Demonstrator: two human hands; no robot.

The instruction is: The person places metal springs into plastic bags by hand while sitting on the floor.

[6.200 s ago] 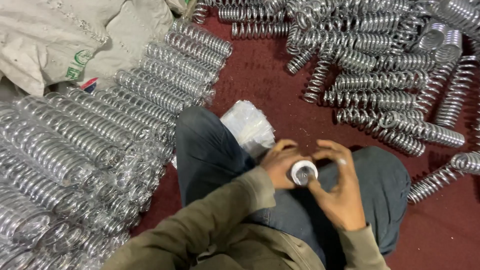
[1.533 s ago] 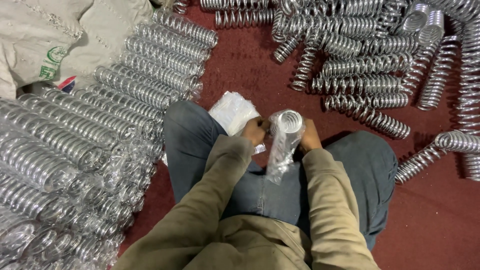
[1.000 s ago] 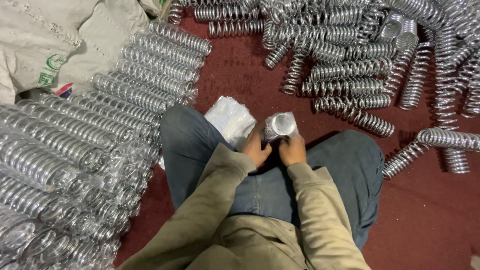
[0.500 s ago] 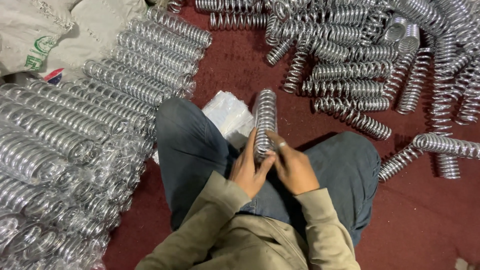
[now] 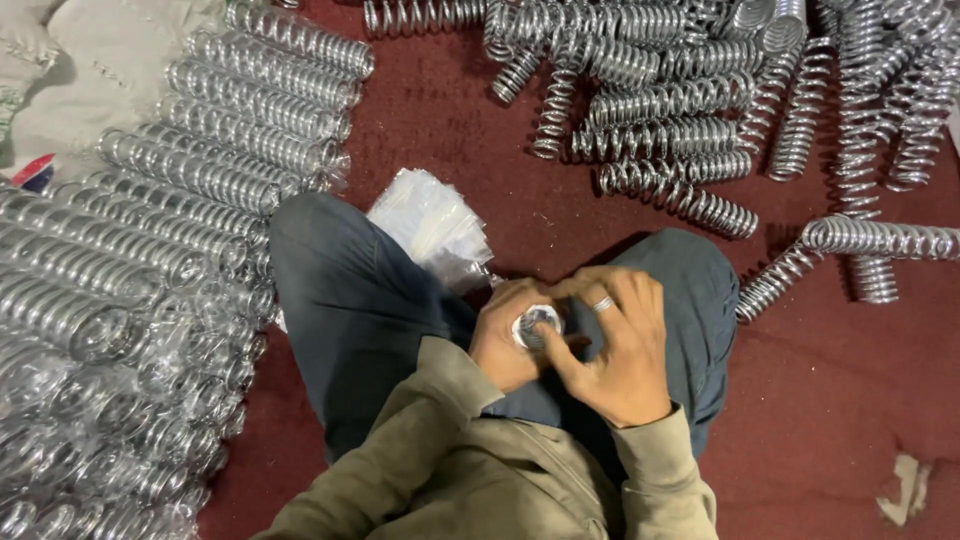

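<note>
I sit on a dark red floor with my knees up. Between them my left hand [image 5: 505,340] and my right hand [image 5: 615,345] both grip one shiny metal coil spring [image 5: 537,325], seen end-on so only its round top shows, wrapped in clear plastic. My right hand wears a ring and covers the spring's right side. A pile of clear plastic bags [image 5: 432,222] lies just beyond my left knee.
Bagged springs [image 5: 150,230] lie packed in rows along the left. Several loose bare springs [image 5: 680,130] are scattered across the floor at the top and right. A whitish sack [image 5: 90,60] is at the top left. A scrap of paper [image 5: 905,485] lies at the bottom right.
The spring stood upright and tall in my hands half a second ago; now it points at the camera, lowered between my knees, and my hands have closed around its top end.
</note>
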